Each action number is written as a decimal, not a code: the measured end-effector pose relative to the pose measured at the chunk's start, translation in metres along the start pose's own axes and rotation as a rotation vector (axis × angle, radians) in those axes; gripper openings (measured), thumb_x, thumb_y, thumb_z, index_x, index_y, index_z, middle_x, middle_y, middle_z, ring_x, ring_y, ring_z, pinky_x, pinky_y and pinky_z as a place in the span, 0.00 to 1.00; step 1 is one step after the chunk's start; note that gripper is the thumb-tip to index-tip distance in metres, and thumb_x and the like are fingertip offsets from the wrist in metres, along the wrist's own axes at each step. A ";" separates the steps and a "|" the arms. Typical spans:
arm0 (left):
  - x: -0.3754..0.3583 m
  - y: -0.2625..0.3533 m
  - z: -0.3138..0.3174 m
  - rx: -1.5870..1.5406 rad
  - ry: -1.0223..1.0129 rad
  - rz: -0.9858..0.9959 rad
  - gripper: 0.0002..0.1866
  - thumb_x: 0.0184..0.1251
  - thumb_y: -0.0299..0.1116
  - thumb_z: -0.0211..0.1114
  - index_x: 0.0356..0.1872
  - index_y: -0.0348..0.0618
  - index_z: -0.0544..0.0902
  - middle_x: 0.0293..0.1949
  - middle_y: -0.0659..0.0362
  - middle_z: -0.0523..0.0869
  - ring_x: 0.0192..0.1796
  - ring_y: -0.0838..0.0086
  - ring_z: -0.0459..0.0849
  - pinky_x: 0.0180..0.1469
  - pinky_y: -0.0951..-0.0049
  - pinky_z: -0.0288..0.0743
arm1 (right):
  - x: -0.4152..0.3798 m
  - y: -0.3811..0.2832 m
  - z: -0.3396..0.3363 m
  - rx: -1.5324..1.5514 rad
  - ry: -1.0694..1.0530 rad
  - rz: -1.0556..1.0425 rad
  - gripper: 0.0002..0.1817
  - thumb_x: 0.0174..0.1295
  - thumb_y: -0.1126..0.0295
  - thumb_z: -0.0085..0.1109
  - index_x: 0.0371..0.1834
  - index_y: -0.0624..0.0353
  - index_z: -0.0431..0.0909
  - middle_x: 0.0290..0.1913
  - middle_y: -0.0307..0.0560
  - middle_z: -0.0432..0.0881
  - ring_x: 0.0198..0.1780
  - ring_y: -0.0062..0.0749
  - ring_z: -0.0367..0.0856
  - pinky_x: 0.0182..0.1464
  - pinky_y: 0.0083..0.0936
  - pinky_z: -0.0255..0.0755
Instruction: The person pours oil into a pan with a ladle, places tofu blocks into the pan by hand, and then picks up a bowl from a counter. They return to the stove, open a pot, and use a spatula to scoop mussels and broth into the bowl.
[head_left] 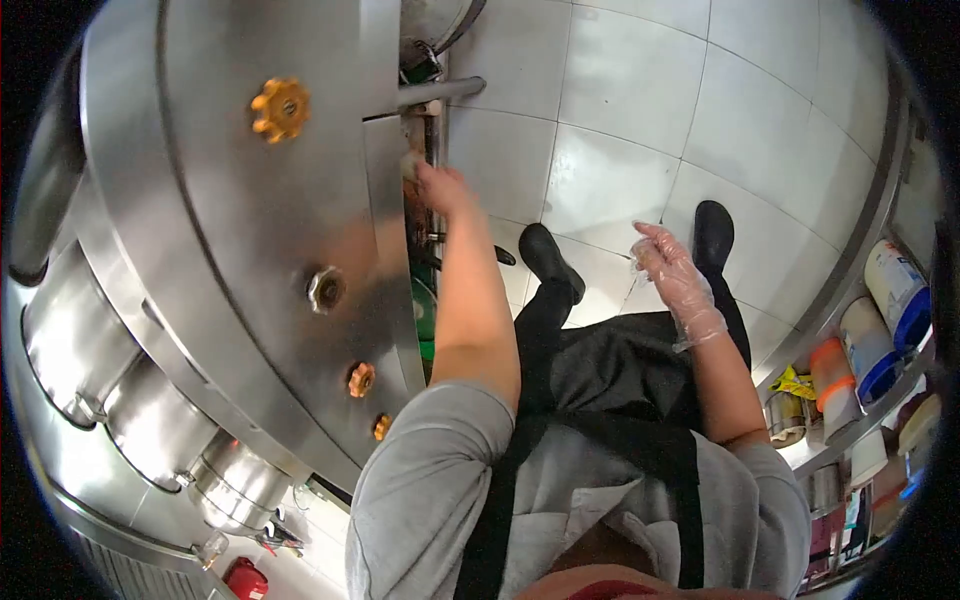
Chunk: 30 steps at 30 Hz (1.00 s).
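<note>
My left hand point(440, 187) is bare and stretched out to the lower edge of a stainless steel stove front point(250, 200). Its fingers are closed on a small pale pad or cloth point(410, 164), pressed against that edge. Just past it a steel pipe point(440, 92) sticks out. My right hand point(672, 268) wears a clear plastic glove and hangs in the air above the floor with fingers loosely spread, holding nothing. Below me I see my grey shirt, black apron and black shoes point(548, 258).
Orange knobs point(280, 108) and a brass one point(326, 289) stud the steel front. Large steel pots point(70, 340) stand at the left. A shelf at the right holds tubs and containers point(868, 350). The floor is white tile point(640, 120).
</note>
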<state>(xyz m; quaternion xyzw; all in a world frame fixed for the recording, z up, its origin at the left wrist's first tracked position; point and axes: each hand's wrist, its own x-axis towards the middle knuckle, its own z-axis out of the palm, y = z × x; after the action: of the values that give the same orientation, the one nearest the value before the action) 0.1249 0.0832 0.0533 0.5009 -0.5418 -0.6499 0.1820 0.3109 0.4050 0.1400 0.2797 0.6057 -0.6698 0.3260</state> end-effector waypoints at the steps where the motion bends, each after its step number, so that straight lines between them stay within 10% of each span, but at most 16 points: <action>1: -0.033 0.005 -0.011 0.060 0.038 -0.043 0.16 0.65 0.44 0.59 0.42 0.43 0.72 0.30 0.65 0.72 0.27 0.80 0.69 0.28 0.82 0.66 | -0.007 -0.002 0.002 -0.022 0.002 0.002 0.20 0.66 0.63 0.51 0.61 0.53 0.72 0.39 0.34 0.76 0.39 0.18 0.73 0.43 0.18 0.68; 12: -0.260 0.092 -0.185 0.716 -0.362 -0.331 0.12 0.65 0.40 0.58 0.31 0.42 0.70 0.16 0.62 0.69 0.14 0.77 0.67 0.15 0.73 0.61 | -0.111 -0.105 -0.001 -0.178 -0.078 0.002 0.23 0.64 0.57 0.50 0.61 0.52 0.71 0.45 0.45 0.78 0.45 0.27 0.77 0.54 0.23 0.67; 18: -0.353 0.213 -0.253 1.129 -0.657 -0.009 0.18 0.61 0.45 0.62 0.37 0.37 0.78 0.23 0.58 0.80 0.22 0.73 0.77 0.27 0.70 0.72 | -0.142 -0.166 -0.011 -0.214 -0.002 -0.430 0.24 0.63 0.63 0.51 0.63 0.58 0.68 0.40 0.44 0.76 0.38 0.25 0.75 0.41 0.23 0.72; 30: -0.472 0.347 -0.373 0.722 -0.122 0.333 0.18 0.60 0.46 0.65 0.35 0.39 0.79 0.21 0.54 0.79 0.26 0.69 0.78 0.31 0.67 0.72 | -0.221 -0.263 -0.063 -0.747 -0.181 -0.370 0.25 0.60 0.70 0.48 0.62 0.65 0.68 0.35 0.46 0.78 0.29 0.23 0.74 0.27 0.19 0.69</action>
<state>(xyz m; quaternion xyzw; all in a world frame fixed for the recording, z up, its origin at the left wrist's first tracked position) 0.5390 0.1364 0.6084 0.3984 -0.8190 -0.4079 0.0647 0.2452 0.5031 0.4688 -0.0312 0.8156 -0.4734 0.3311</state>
